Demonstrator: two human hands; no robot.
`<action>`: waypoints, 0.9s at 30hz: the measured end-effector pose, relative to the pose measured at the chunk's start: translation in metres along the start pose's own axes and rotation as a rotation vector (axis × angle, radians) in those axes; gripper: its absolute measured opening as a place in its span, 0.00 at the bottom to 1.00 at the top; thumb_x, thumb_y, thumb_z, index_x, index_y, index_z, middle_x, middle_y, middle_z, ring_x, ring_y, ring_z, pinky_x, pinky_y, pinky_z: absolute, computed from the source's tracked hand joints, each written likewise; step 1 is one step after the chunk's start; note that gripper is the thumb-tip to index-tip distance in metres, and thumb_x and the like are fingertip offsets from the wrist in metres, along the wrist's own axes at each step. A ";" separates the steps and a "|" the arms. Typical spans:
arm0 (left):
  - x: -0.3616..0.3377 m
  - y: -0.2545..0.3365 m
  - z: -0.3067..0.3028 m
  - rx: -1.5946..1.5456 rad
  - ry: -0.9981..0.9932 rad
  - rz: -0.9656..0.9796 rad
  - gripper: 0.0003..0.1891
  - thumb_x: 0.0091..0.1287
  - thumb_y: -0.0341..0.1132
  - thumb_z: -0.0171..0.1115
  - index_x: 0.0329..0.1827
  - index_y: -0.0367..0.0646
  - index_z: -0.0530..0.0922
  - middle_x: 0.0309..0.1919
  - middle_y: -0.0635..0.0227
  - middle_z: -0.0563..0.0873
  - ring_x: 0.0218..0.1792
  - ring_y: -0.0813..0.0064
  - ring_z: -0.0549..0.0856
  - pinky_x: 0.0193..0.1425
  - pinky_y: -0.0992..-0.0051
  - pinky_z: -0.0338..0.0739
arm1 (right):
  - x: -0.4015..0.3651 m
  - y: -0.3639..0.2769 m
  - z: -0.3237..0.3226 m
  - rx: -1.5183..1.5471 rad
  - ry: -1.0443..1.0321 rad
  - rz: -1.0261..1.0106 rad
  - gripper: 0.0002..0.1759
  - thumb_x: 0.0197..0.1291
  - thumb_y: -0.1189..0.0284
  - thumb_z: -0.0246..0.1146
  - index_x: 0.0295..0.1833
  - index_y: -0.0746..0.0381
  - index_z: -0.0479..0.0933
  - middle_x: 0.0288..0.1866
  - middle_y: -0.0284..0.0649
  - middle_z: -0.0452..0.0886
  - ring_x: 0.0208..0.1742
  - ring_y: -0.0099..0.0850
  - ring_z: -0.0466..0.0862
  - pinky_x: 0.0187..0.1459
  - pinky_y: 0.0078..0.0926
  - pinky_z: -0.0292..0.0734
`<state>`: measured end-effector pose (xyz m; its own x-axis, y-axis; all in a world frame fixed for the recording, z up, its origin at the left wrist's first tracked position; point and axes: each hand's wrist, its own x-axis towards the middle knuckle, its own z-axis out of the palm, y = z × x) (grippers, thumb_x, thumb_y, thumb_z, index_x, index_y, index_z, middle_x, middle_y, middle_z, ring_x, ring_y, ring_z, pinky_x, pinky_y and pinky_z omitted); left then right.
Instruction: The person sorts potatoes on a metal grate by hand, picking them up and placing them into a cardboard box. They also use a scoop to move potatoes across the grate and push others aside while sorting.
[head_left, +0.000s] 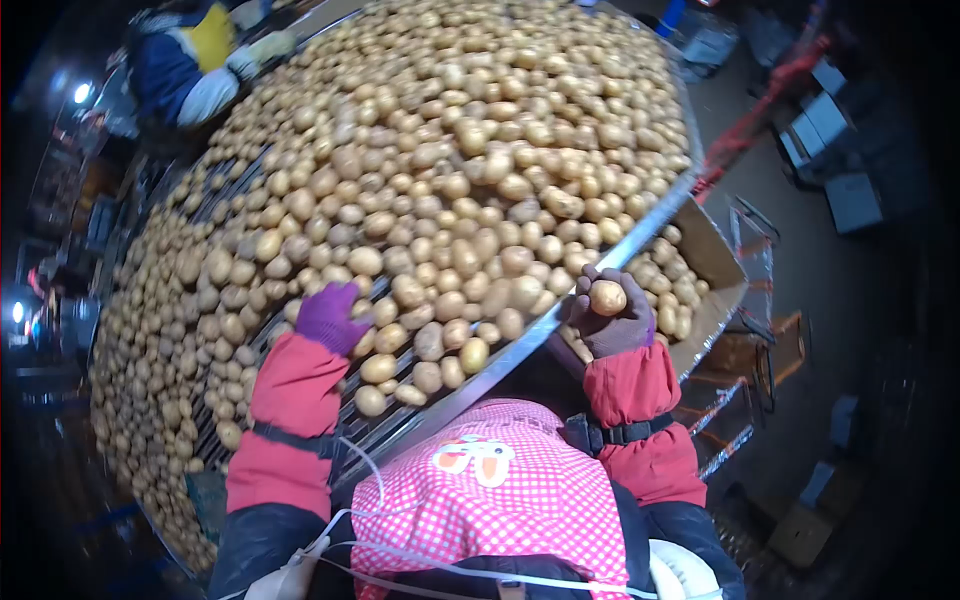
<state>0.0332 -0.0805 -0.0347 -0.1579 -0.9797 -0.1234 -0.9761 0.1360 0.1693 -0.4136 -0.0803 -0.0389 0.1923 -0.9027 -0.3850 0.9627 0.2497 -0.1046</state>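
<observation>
My right hand (618,325), in a dark purplish glove, is closed around a potato (608,297). It is just outside the metal rim (625,245) of the sorting table, at the near edge of a cardboard box (712,312). Loose potatoes (440,300) cover the slatted table. My left hand (332,318), in a brighter purple glove, rests among the potatoes at the near side. Its thumb is spread from the fingers and no potato shows in its grip, though the fingertips are partly hidden.
Potatoes (672,285) also lie inside the cardboard box. Dark slats (375,375) show between the potatoes near me. Another person's gloved hand (268,48) is over the far left edge of the heap. White cables (440,572) cross my pink checked apron (500,470).
</observation>
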 end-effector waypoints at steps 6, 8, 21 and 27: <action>0.013 0.008 0.004 -0.384 0.196 -0.246 0.20 0.66 0.47 0.64 0.53 0.41 0.77 0.39 0.59 0.85 0.39 0.59 0.85 0.46 0.62 0.81 | -0.066 -0.059 -0.019 -0.012 0.088 -0.202 0.27 0.74 0.47 0.51 0.64 0.55 0.71 0.49 0.49 0.81 0.31 0.31 0.77 0.29 0.28 0.75; 0.031 0.007 0.000 -1.044 0.279 -0.335 0.19 0.66 0.42 0.67 0.55 0.41 0.79 0.45 0.61 0.85 0.40 0.68 0.84 0.43 0.69 0.82 | -0.084 -0.088 -0.040 -0.126 -0.044 -0.177 0.27 0.72 0.45 0.52 0.61 0.55 0.73 0.37 0.44 0.82 0.19 0.23 0.71 0.19 0.20 0.66; 0.092 0.274 0.005 -1.811 -0.525 -0.052 0.19 0.76 0.40 0.54 0.66 0.44 0.71 0.46 0.58 0.83 0.47 0.65 0.84 0.51 0.66 0.83 | -0.239 -0.177 -0.121 -0.068 0.558 -0.947 0.22 0.71 0.48 0.53 0.58 0.52 0.76 0.50 0.41 0.81 0.42 0.33 0.82 0.41 0.34 0.81; 0.084 0.314 0.011 -1.790 -0.663 -0.194 0.19 0.75 0.46 0.55 0.64 0.49 0.73 0.44 0.60 0.84 0.47 0.64 0.85 0.49 0.66 0.83 | -0.242 -0.165 -0.165 -0.135 0.381 -0.809 0.30 0.72 0.43 0.47 0.72 0.47 0.67 0.67 0.44 0.73 0.62 0.50 0.77 0.56 0.53 0.77</action>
<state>-0.2883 -0.1189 -0.0029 -0.5268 -0.6972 -0.4862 0.2173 -0.6635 0.7159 -0.6502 0.1553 -0.0801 -0.6331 -0.6487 -0.4223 0.7410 -0.3501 -0.5730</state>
